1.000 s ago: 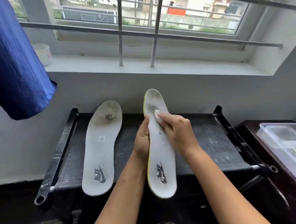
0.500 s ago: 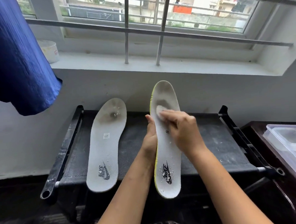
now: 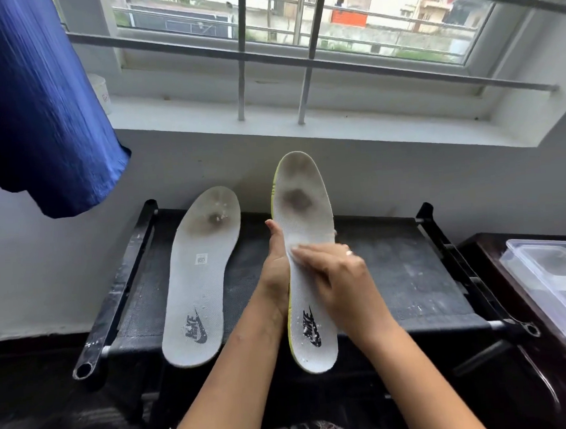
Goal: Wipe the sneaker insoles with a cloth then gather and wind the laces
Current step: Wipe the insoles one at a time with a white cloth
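Two white sneaker insoles with dark heel logos are in view. One insole (image 3: 199, 279) lies flat on the black rack top (image 3: 394, 273), with a grey stain near its toe. The other insole (image 3: 303, 219), yellow-edged with a dark toe stain, is held tilted above the rack. My left hand (image 3: 275, 268) grips its left edge at mid-length. My right hand (image 3: 337, 277) presses a small white cloth (image 3: 298, 249) against its middle; the fingers hide most of the cloth. No laces are visible.
A blue garment (image 3: 33, 107) hangs at the upper left. The window sill (image 3: 303, 127) and bars run behind the rack, with a white cup (image 3: 100, 93) on the sill. A clear plastic box (image 3: 554, 284) sits on a dark table at the right.
My right hand with the cloth has slid from the stained toe area down to the middle of the held insole. The camera has shifted, and the left hand keeps its grip.
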